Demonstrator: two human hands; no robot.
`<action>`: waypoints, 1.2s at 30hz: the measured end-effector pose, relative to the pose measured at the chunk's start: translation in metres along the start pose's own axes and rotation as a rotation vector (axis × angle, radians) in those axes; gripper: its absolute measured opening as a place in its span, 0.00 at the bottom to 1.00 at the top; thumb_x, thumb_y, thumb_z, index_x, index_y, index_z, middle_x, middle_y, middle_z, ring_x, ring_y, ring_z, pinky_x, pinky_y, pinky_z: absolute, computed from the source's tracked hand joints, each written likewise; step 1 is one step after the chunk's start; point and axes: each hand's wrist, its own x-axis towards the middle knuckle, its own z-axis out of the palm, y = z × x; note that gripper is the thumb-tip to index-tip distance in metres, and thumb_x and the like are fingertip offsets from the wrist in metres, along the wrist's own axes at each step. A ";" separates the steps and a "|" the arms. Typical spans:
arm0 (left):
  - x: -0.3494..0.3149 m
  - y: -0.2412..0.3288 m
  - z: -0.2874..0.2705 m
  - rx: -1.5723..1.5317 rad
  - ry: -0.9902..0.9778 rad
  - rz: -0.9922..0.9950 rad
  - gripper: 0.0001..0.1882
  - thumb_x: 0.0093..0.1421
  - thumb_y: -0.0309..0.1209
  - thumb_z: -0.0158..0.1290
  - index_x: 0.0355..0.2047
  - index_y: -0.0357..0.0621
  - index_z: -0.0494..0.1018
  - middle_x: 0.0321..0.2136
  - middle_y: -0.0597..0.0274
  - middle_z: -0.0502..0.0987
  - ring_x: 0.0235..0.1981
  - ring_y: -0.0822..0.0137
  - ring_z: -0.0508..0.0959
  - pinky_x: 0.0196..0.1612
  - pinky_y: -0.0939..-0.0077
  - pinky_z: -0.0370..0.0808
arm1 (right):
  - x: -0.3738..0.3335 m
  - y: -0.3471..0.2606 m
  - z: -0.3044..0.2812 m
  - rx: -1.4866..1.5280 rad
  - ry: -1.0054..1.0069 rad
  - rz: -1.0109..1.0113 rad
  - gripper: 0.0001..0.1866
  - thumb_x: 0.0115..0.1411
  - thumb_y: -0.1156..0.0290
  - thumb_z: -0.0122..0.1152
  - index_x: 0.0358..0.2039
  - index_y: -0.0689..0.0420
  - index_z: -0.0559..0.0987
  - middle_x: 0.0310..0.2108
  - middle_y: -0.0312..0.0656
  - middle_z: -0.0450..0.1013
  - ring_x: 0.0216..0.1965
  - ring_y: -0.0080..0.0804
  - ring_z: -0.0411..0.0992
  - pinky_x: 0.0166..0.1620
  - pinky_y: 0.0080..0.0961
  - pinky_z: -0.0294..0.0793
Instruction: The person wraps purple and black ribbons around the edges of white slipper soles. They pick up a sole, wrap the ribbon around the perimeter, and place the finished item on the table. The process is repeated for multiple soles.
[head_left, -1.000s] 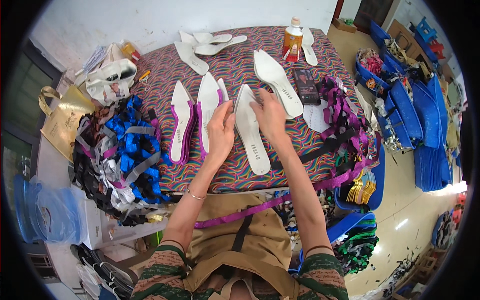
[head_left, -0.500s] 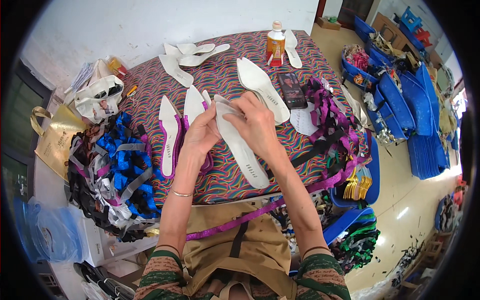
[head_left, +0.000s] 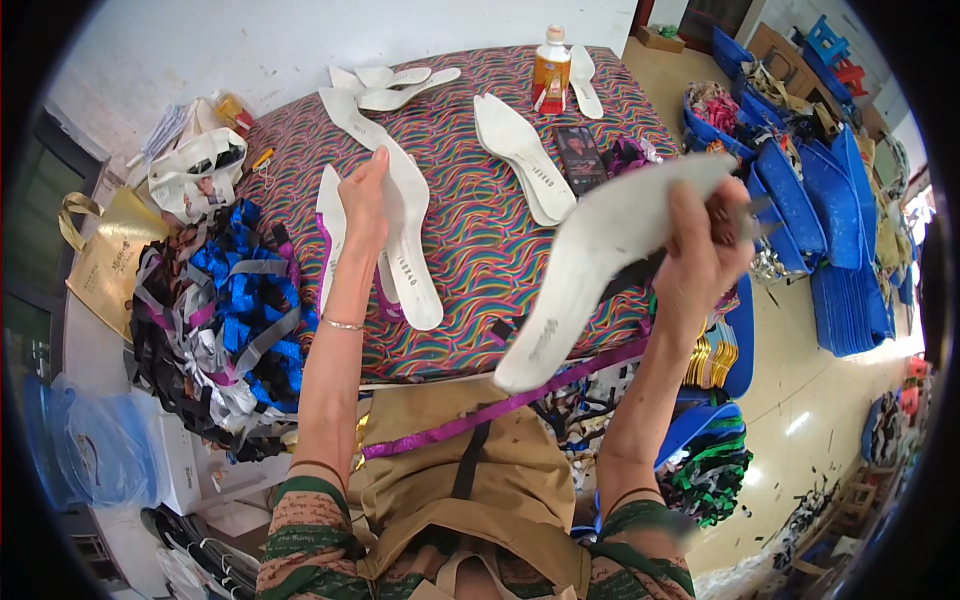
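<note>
My left hand (head_left: 364, 198) pinches the upper part of a white, shoe-shaped insole (head_left: 408, 250) over the table's left half. Beneath and beside it lie insoles edged in purple glitter, one of them partly behind my left wrist (head_left: 330, 215). My right hand (head_left: 700, 250), raised over the right table edge, grips another white insole (head_left: 590, 245) that slants down to the left. A dark metallic object, blurred, shows at my right fingers; its kind I cannot make out. A stack of plain white insoles (head_left: 525, 155) lies between the hands, farther back.
More white insoles (head_left: 350, 112), a bottle (head_left: 551, 72) and a phone (head_left: 578, 155) lie or stand on the patterned tablecloth. Ribbon scraps (head_left: 245, 310) heap at the left. A purple glitter ribbon (head_left: 480, 415) crosses my lap. Blue bins (head_left: 790, 200) stand at the right.
My hands, close together over one insole before, are now apart. The right has swung right and up with an insole; the left has moved left and holds another.
</note>
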 end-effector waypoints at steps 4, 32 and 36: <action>-0.016 0.019 -0.007 0.022 -0.057 0.029 0.16 0.60 0.41 0.60 0.24 0.40 0.79 0.21 0.72 0.74 0.21 0.80 0.67 0.26 0.80 0.63 | 0.008 0.063 0.035 -0.101 -0.317 0.132 0.10 0.57 0.76 0.63 0.39 0.63 0.78 0.28 0.36 0.76 0.27 0.16 0.71 0.30 0.17 0.69; -0.116 0.053 0.014 0.001 -0.495 -0.157 0.20 0.52 0.25 0.60 0.47 0.34 0.72 0.36 0.58 0.78 0.34 0.70 0.79 0.39 0.77 0.76 | -0.050 -0.037 -0.033 -0.164 -0.469 0.404 0.07 0.51 0.85 0.62 0.32 0.64 0.81 0.29 0.37 0.78 0.28 0.22 0.74 0.33 0.17 0.71; -0.162 0.066 -0.006 -0.288 -0.384 -0.577 0.18 0.54 0.27 0.61 0.44 0.33 0.74 0.32 0.57 0.80 0.28 0.71 0.80 0.31 0.78 0.78 | -0.079 -0.035 -0.003 -0.130 -0.486 0.215 0.07 0.52 0.86 0.60 0.31 0.65 0.81 0.28 0.38 0.75 0.29 0.24 0.71 0.32 0.17 0.69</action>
